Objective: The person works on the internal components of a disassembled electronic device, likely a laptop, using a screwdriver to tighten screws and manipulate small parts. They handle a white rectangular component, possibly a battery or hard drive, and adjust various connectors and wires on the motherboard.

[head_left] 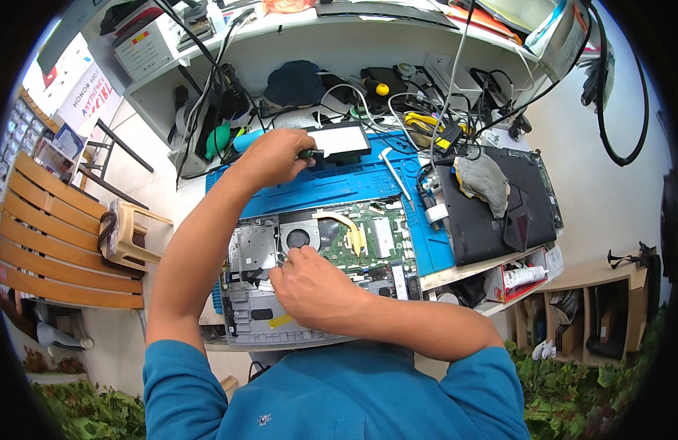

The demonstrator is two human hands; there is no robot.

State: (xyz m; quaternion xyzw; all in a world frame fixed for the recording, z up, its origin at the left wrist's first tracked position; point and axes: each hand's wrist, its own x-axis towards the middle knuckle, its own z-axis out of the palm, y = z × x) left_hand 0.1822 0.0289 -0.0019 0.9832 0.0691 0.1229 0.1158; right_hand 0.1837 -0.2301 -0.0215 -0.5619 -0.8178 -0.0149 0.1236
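Observation:
An opened laptop base (244,323) lies in front of me, its green circuit board (339,246), round cooling fan (298,237) and copper heat pipe (354,238) exposed. My right hand (313,286) is over its middle, fingertips pinched together just below the fan; whatever they grip is hidden. Farther back, my left hand (277,158) closes round a short dark tool (308,154), whose kind I cannot make out. It is beside a white-topped box (340,138), above the blue repair mat (302,193). A slim light-handled tool (396,178) lies on the mat to the right.
A closed black laptop (493,235) with a grey cloth (483,183) on it stands at the right. Tangled cables, yellow-handled pliers (423,121) and a green blower bulb (218,139) crowd the back beneath a white shelf (295,40). A slatted wooden bench (68,242) is at the left.

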